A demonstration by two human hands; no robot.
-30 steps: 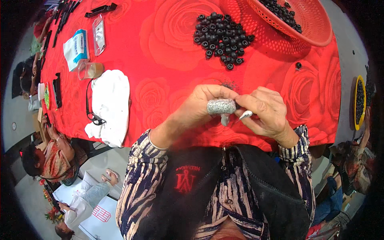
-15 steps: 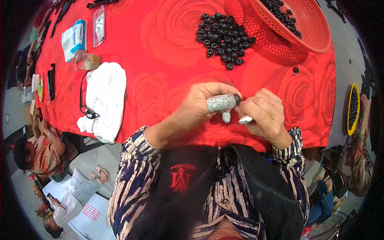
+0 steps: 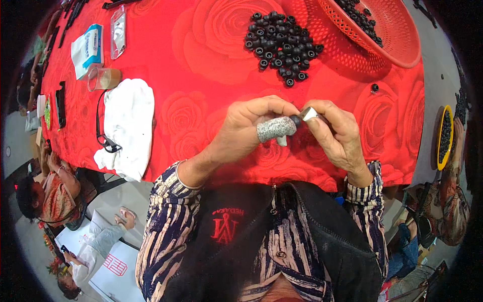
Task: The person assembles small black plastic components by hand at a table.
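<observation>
Red lettering [image 3: 227, 225] marks the person's black vest [image 3: 332, 241], and above the rose-printed red tabletop [image 3: 201, 55] the left hand [image 3: 236, 128], wearing a speckled, rough-textured grey thumb cover [image 3: 274, 130], pinches a small, rounded black piece [image 3: 296, 121] at its fingertips, while the right hand [image 3: 339, 132] grips a small white-and-metallic tool [image 3: 310, 115] just beside it.

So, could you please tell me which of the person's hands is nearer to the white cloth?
The left: the left hand is right of the white cloth, across some red tablecloth; the right hand is farther right.
</observation>
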